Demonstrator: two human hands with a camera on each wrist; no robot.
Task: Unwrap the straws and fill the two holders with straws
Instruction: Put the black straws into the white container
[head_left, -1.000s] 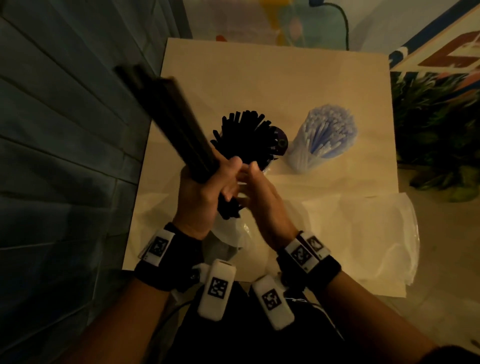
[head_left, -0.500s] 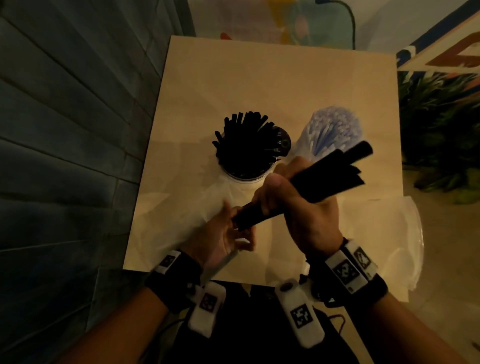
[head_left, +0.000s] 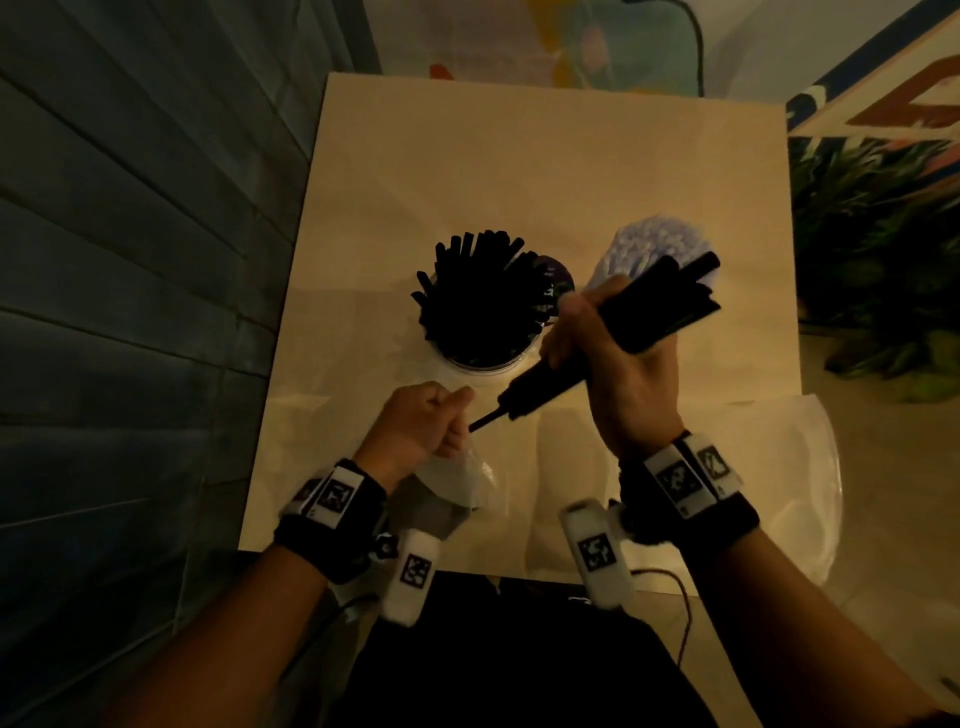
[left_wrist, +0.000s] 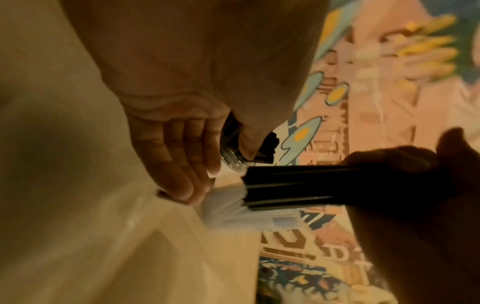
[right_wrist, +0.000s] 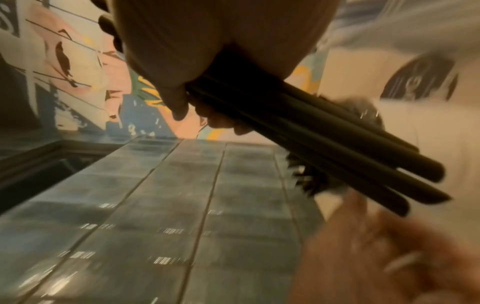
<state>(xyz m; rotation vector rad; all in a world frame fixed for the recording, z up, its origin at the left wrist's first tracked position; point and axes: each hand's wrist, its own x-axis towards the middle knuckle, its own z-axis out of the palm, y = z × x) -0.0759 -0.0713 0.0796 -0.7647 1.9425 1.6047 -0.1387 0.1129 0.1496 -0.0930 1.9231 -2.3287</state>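
My right hand (head_left: 597, 353) grips a bundle of black straws (head_left: 639, 312), slanted from near left up to far right above the table (head_left: 519, 156). Its near end points at my left hand (head_left: 452, 421), which pinches a single black straw (head_left: 483, 421) sticking out of the bundle. A crumpled clear wrapper (head_left: 457, 483) lies under that hand. Behind stands a holder full of black straws (head_left: 483, 306), and to its right a holder of white straws (head_left: 639, 244). The left wrist view shows the bundle (left_wrist: 324, 185) and my curled fingers (left_wrist: 179, 176). In the right wrist view the bundle (right_wrist: 324, 139) leaves my fist.
A large clear plastic bag (head_left: 737, 467) lies flat on the table's near right corner. A dark panelled wall (head_left: 130, 312) runs along the left edge. Green plants (head_left: 872, 260) stand to the right of the table. A painted wall is behind it.
The bundle went from my raised left hand into my right hand and now slants to the right. My left hand dropped to the bundle's near end and took hold of one straw.
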